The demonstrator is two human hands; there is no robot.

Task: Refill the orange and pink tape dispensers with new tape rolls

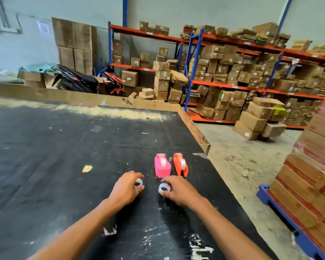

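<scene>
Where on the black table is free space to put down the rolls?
Bare table spreads left of the left hand and beyond the pink dispenser. It is crowded between both hands, with the right hand just before the orange dispenser.

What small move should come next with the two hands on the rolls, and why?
Probably lift the right hand with its clear tape roll toward the pink plastic dispenser just ahead. Each hand already grips a roll; the left hand holds the other clear roll. Both dispensers, pink and orange, seem to hold rolls already.
</scene>
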